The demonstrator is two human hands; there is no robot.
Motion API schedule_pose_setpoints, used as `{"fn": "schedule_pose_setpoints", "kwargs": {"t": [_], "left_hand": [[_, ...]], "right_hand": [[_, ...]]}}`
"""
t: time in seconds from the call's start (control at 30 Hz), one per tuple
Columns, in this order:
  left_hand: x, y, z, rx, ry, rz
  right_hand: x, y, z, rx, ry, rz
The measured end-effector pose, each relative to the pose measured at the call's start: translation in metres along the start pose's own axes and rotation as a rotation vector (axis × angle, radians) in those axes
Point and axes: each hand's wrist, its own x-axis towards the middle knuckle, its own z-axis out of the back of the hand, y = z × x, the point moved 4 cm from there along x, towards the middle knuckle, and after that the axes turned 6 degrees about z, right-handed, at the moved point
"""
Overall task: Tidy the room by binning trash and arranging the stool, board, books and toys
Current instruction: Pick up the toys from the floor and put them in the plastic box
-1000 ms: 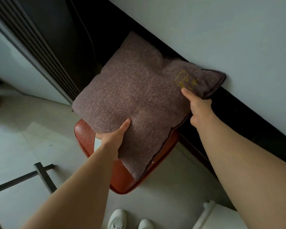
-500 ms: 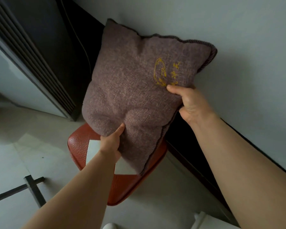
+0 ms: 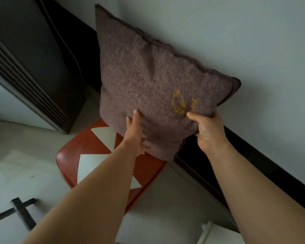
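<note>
left hand (image 3: 136, 136), right hand (image 3: 208, 129): grip closed on cushion (image 3: 148, 76) | over stool (image 3: 74, 155) | wall (image 3: 236, 32) just behind | cabinet (image 3: 33, 50) left

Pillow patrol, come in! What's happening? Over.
Left hand and right hand both grip pillow. Pillow tipped up on a corner over stool, wall behind. Nothing blocking.

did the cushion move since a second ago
Yes, the cushion has tipped up from flat on the red stool to upright near the wall.
</note>
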Motion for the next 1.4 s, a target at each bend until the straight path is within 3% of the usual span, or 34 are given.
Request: {"fn": "schedule_pose_setpoints", "kwargs": {"t": [0.23,0.57,0.8,1.0,1.13,1.4], "left_hand": [[-0.013,-0.038,-0.021,0.048,0.027,-0.068],[-0.031,-0.024,0.006,0.288,-0.074,-0.122],[-0.095,-0.01,0.057,0.476,-0.244,-0.134],[-0.164,-0.009,0.121,0.372,-0.419,-0.157],[-0.208,-0.014,0.157,0.326,-0.479,-0.2],[-0.311,-0.021,0.224,0.256,-0.563,-0.316]], "right_hand": [[-0.006,0.02,-0.01,0.001,0.05,0.011],[-0.02,0.0,-0.007,-0.138,-0.078,0.054],[-0.079,-0.015,-0.016,-0.184,0.015,-0.24],[-0.143,-0.004,-0.052,-0.299,0.156,-0.326],[-0.182,0.018,-0.084,-0.388,0.238,-0.268],[-0.273,0.067,-0.143,-0.653,0.448,0.022]]}}
